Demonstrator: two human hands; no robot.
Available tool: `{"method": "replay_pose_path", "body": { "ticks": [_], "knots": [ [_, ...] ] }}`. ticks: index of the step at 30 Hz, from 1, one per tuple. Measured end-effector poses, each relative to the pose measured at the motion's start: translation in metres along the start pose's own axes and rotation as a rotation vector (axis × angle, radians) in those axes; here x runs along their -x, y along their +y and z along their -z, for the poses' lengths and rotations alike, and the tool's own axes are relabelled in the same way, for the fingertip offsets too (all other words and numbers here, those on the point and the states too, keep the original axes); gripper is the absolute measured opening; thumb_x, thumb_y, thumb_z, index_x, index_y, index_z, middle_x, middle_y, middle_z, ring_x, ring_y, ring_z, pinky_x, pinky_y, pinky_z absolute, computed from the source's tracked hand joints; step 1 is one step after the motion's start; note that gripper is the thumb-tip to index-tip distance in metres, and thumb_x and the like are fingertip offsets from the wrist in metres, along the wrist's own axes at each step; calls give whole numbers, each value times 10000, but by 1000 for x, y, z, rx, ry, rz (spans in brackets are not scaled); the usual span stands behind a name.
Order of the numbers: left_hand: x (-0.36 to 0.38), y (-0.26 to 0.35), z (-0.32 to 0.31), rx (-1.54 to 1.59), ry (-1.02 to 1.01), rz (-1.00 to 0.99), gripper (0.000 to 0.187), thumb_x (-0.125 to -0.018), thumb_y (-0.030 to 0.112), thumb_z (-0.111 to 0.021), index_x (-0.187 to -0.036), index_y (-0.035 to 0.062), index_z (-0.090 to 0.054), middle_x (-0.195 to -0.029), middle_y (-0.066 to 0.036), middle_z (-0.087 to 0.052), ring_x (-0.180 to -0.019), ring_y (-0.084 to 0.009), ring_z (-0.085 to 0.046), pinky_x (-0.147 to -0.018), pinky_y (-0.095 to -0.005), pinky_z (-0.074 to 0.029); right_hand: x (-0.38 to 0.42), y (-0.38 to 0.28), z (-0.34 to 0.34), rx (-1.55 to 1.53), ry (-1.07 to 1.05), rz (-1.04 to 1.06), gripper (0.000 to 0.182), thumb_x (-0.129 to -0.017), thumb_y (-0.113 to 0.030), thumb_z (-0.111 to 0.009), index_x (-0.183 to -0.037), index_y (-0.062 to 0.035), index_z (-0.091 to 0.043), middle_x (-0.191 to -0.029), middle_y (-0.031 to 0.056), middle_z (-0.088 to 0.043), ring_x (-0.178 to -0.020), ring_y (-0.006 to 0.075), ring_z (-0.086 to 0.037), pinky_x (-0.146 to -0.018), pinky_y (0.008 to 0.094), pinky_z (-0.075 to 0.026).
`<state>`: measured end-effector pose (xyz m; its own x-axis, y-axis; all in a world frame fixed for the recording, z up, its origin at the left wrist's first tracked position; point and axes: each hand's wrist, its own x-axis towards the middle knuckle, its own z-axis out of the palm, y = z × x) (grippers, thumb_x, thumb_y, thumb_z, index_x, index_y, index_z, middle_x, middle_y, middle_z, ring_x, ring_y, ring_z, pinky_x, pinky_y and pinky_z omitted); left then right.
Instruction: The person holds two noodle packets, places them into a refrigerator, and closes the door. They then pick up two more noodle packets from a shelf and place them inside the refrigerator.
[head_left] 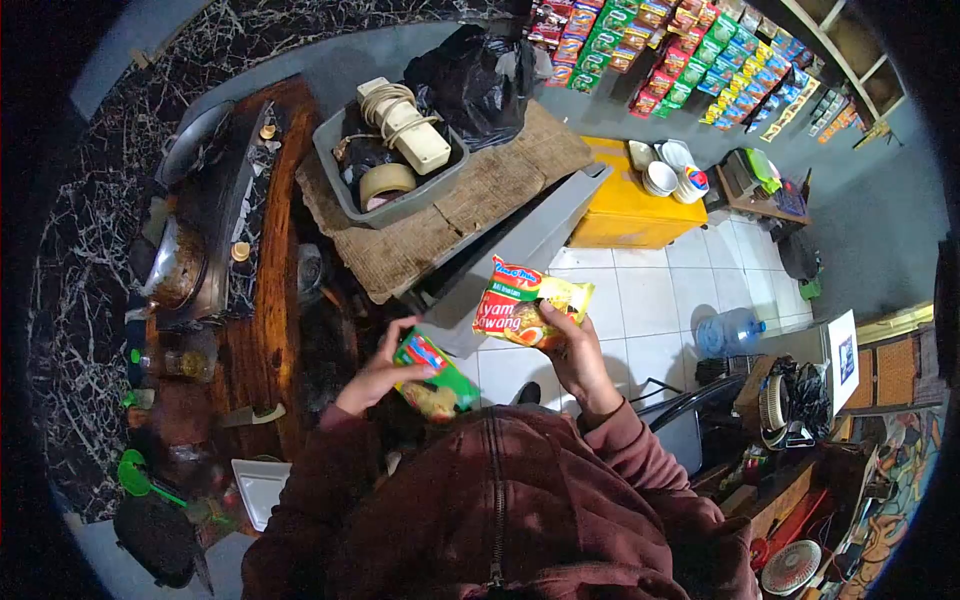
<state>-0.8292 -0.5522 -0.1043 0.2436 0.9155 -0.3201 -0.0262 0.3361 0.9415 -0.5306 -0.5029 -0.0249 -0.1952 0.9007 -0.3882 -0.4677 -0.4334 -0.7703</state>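
Observation:
My right hand (577, 352) is closed on a yellow and red instant noodle packet (513, 308), gripping its right edge with the thumb on the front. The packet's printed face, with the words "Ayam Bawang", is turned up to me. In my left hand (384, 375) is a green instant noodle packet (438, 385), held by its upper left side close to my jacket. The two packets are apart, the green one lower and to the left. The fingertips behind both packets are hidden.
Ahead, a grey bin (445, 172) holding a power strip and tape rolls sits on a cardboard-covered surface (480, 190). A yellow box (630, 210) carries white bowls. Sachet strips (690, 60) hang on the wall. A stove (215, 220) stands left; a water jug (728, 332) lies right.

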Motion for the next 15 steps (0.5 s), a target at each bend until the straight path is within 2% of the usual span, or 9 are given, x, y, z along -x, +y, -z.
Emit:
{"method": "replay_pose_path", "body": {
  "ticks": [1,3,4,5,7,9,15],
  "knots": [
    [3,8,-4,-8,2,4,824,-740,116,-809,-1420,114,-343,-1281,-61,-466,-1162,-139,-477,-1011,-303,-371,-1,0,0,3,4,7,407,-928,-212,-627,-1258,-1,-515,-1121,97,-643,-994,191,-655,-848,338,-540],
    [9,32,-15,-128,-234,-27,761,-748,52,-796,-1404,86,-413,-1179,-25,-499,-1096,-128,-524,-973,-266,-407,-4,2,2,-38,-16,16,396,-930,-169,-628,-1266,3,-508,-1114,96,-644,-967,180,-666,-816,325,-564],
    [8,36,-14,-105,-229,17,682,-757,73,-791,-1361,67,-474,-1121,-15,-551,-1078,-119,-543,-956,-257,-421,-5,1,3,-25,-10,18,395,-930,-171,-627,-1266,1,-510,-1119,93,-644,-964,179,-667,-818,325,-562],
    [6,39,-14,-106,-228,18,682,-757,73,-791,-1361,67,-474,-1121,-15,-551,-1078,-119,-543,-956,-257,-421,-6,0,3,-11,-2,18,395,-930,-173,-627,-1267,-1,-511,-1124,91,-644,-962,178,-668,-821,324,-561],
    [3,43,-13,116,-46,2,599,-767,115,-790,-1303,47,-532,-1153,-23,-590,-1068,-120,-559,-953,-269,-426,-6,-5,2,-13,-5,20,385,-928,-177,-631,-1255,-7,-520,-1128,88,-647,-967,176,-666,-827,322,-556],
    [1,42,-11,157,40,-52,496,-819,109,-750,-1271,29,-560,-1101,-24,-631,-1032,-121,-589,-943,-271,-440,-6,-8,3,12,15,19,378,-922,-183,-640,-1238,-8,-528,-1126,94,-649,-980,174,-663,-823,316,-554],
    [-7,8,-9,319,56,-38,320,-877,107,-696,-1179,42,-611,-1073,-31,-667,-1015,-128,-618,-921,-282,-456,-4,-3,11,9,93,50,404,-924,-219,-638,-1245,-4,-519,-1112,88,-645,-973,170,-656,-835,305,-535]
  ]
}}
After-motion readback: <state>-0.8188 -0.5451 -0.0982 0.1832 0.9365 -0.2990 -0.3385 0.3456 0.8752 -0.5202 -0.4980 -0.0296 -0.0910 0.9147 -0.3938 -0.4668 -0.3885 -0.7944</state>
